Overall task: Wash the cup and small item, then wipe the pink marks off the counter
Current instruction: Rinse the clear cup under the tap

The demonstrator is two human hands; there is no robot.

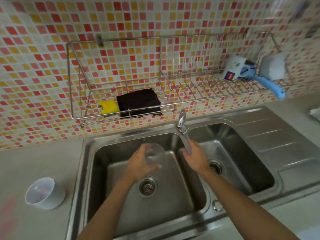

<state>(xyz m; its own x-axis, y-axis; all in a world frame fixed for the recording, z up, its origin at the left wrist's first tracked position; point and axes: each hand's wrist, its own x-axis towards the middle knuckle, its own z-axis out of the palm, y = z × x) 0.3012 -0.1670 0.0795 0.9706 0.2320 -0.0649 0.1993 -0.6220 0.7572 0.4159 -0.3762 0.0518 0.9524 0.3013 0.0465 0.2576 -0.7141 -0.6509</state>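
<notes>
At the far left, faint pink marks (10,210) are noted on the counter (34,161), blurred at the frame edge. Just beside them a small white cup (44,194) is seen standing upright on the counter, well apart from the sink. A wire rack (121,108) is fixed to the tiled wall above; a yellow sponge (109,106) and a dark cloth (139,103) are lodged in its lower left section, touching each other. Over the left basin (152,196) of the double sink, a clear glass cup (154,154) is held tilted in the left hand (141,166), fingers wrapped round its wall. The tap (181,121) is mounted on the divider between the basins, and its spout (187,144) is gripped by the closed right hand (196,157); whether water is running cannot be told. The right basin (242,153) is seen beyond that hand. On the right end of the rack, a white mug (232,68), a blue brush (265,82) and a pale container (272,66) are recorded close together.
</notes>
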